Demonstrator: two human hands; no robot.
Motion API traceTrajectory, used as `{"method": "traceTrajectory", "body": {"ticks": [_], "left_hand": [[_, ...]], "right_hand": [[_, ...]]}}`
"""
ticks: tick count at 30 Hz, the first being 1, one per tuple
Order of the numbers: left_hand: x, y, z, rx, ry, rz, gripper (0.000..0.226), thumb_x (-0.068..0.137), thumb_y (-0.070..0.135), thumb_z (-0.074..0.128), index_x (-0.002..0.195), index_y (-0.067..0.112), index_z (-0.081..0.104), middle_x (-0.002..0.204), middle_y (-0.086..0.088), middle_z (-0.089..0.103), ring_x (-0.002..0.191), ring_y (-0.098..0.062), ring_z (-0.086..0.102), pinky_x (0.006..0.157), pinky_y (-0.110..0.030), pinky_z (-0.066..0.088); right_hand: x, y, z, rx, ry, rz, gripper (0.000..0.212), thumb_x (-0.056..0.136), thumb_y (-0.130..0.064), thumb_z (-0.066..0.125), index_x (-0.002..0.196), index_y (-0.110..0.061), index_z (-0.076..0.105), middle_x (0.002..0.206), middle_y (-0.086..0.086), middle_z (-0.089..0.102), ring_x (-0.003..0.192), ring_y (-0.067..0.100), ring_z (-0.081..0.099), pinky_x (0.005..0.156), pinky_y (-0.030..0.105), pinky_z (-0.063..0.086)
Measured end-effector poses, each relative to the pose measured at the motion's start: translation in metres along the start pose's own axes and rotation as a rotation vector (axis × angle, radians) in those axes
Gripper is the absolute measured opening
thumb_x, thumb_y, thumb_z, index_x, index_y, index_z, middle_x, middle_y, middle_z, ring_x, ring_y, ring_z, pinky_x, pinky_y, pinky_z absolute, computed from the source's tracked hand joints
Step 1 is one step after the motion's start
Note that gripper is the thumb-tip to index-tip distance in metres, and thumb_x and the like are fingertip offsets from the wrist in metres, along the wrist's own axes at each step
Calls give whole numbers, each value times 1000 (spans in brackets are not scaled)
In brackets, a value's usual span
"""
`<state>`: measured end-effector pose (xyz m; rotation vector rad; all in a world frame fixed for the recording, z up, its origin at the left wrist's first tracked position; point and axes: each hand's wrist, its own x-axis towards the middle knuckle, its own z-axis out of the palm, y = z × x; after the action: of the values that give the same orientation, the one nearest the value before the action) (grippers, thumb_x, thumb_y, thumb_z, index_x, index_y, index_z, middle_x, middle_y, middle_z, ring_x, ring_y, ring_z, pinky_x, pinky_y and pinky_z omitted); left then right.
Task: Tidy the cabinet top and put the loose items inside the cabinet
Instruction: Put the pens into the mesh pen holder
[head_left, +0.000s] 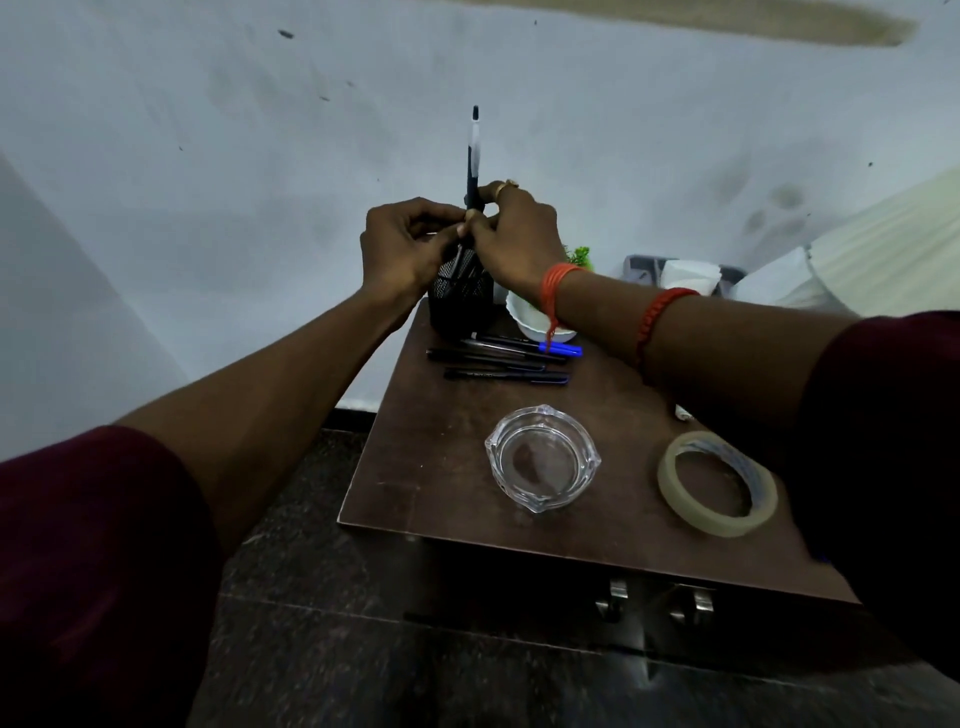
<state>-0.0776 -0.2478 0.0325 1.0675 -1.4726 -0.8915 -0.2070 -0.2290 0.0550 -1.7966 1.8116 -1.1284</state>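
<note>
Both hands raised at the far end of the surface (431, 467), meeting over a black mesh cup (460, 304). The left hand (402, 244) and right hand (511, 239) were curled with fingertips touching, and together they pinched the lower shaft of one dark pen (474, 161). The pen stood upright, its top well above the hands and its lower end at the cup's rim directly beneath them. The cup stood on the surface below the hands, at the back left corner. A ring showed on a right finger, and orange threads (558, 283) circled the right wrist.

Below the right wrist, just beside the cup, sat a white bowl (524, 317), with a green plant (581, 255) behind it. Nearer the person than the cup lay loose pens (498, 358), side by side across the surface, one with a blue cap. Nearer again, between the two forearms, stood a clear glass ashtray (543, 457). A roll of tape (717, 483) lay flat under the right forearm, apart from the ashtray. Two metal handles (613, 597) showed on the cabinet front, closest to the person.
</note>
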Motion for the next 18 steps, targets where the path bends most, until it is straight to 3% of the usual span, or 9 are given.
{"method": "traceTrajectory", "body": {"ticks": [2,7,18], "left_hand": [[-2,-6,-2,27,-7,-18,16,74,17,80,89,12,76,85,-10,76,83,-23,74,84,-43,60],[-6,-13,-6,71,-12,-56,19,73,16,81,91,10,76,83,-10,75,80,-21,74,81,-41,61],[-10,-14,-9,106,-14,-115,23,69,17,84,90,14,77,84,-8,76,81,-20,75,82,-41,61]], "right_hand": [[-1,2,4,-22,-46,30,35,95,-27,51,127,-16,59,119,11,66,118,29,57,101,31,45],[4,9,15,-15,-132,97,29,94,-26,53,115,-11,67,107,16,71,106,33,66,95,42,53],[3,12,11,-23,-126,95,27,94,-23,57,110,-6,71,103,17,73,101,32,68,95,40,53]]}}
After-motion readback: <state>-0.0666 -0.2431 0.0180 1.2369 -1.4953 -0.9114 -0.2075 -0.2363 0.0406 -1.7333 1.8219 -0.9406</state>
